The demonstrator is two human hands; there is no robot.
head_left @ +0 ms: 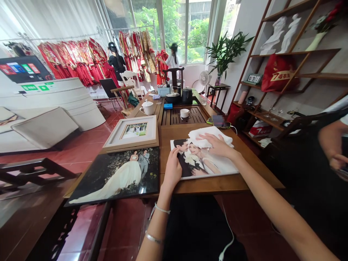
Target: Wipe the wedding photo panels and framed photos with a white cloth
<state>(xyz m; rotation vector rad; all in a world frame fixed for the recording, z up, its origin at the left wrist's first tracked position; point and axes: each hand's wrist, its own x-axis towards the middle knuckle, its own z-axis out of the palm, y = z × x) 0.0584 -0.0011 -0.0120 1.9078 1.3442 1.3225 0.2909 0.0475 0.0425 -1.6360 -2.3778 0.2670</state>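
Note:
A wedding photo panel (197,168) with a white edge lies flat on the wooden table in front of me. My left hand (173,165) rests along its left edge, fingers stretched out and touching the panel. At its upper right, my right hand (214,145) presses on a bunched white cloth (209,133), fingers curved over it. The cloth covers the panel's top right part. To the left lies a larger dark wedding photo panel (103,174), overhanging the table's front edge. Behind that, a light wood picture frame (114,134) holds a small photo.
A wooden tea tray (174,117) bears a white cup (185,113), a blue box (168,106) and dark pots. A lidded white mug (147,107) stands left of it, a phone (219,122) with a cable right. At far right, another person's hand (338,161) shows.

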